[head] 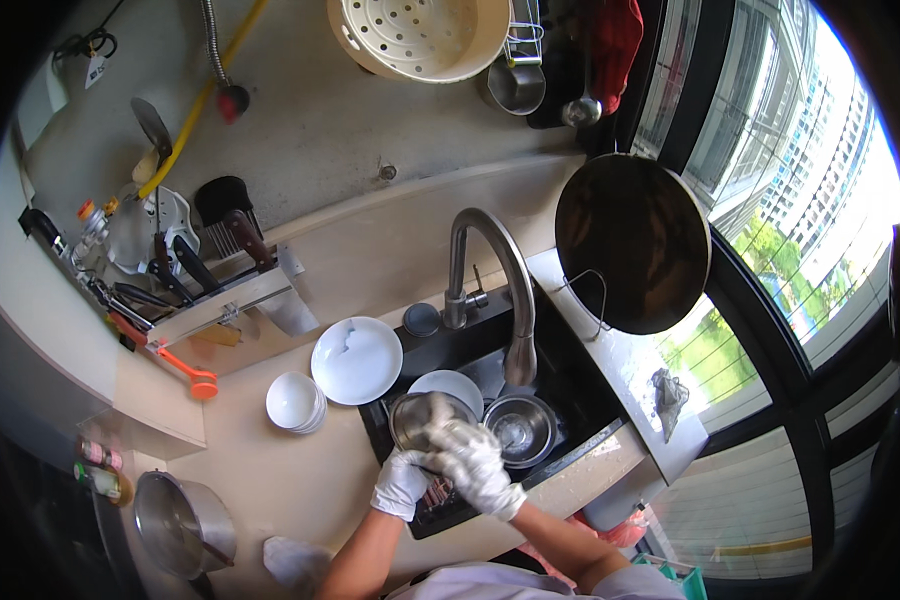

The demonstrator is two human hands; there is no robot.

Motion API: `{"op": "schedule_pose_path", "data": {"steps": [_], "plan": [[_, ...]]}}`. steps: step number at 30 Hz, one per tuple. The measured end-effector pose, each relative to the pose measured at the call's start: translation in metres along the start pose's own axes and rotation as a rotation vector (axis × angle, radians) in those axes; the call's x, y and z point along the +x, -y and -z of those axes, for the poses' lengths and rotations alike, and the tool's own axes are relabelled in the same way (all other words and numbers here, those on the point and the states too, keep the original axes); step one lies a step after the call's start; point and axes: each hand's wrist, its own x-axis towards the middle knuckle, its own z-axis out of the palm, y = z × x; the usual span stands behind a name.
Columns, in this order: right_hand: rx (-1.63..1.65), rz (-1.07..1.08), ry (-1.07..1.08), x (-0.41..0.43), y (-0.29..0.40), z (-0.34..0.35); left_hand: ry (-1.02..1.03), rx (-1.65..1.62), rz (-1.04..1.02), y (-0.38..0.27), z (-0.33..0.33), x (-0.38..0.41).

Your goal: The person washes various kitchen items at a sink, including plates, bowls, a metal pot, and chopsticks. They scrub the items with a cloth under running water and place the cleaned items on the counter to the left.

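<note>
Both my hands wear white gloves and work over the black sink. My left hand grips the near edge of a metal bowl, which is tilted up. My right hand is blurred and touches the bowl's right side; whether it holds a cloth I cannot tell. A second metal bowl sits just right of that hand, with what looks like water in it. Behind the held bowl, a white plate is partly hidden. The curved metal faucet arches over the sink.
Left of the sink stand a white plate and a stack of white bowls. A knife rack hangs on the back wall. A large dark round pan leans by the window. A steel pot stands at the lower left.
</note>
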Motion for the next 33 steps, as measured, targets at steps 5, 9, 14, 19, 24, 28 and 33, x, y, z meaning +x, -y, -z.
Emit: {"op": "schedule_pose_path", "data": {"steps": [5, 9, 14, 19, 24, 28, 33], "plan": [[-0.012, -0.177, 0.221, 0.051, -0.035, -0.027, 0.013, 0.221, 0.028, 0.026, -0.012, -0.004], [1.114, -0.581, -0.162, 0.045, -0.107, -0.051, 0.007, 0.168, -0.017, 0.006, -0.021, -0.022], [1.274, -0.562, -0.195, 0.008, -0.061, -0.026, 0.061, -0.316, -0.085, -0.008, 0.009, -0.016], [-0.203, 0.09, -0.003, 0.042, -0.013, -0.029, -0.056, -0.144, -0.047, 0.006, -0.02, -0.004], [1.133, -0.674, -0.085, 0.052, -0.099, -0.046, 0.034, -0.041, -0.047, -0.009, -0.031, -0.014], [0.869, -0.515, -0.025, 0.013, -0.055, -0.048, 0.006, -0.214, -0.131, -0.014, -0.008, -0.005], [0.026, -0.265, 0.141, 0.04, -0.013, -0.045, -0.044, 0.016, -0.119, 0.003, 0.0, 0.002]]}}
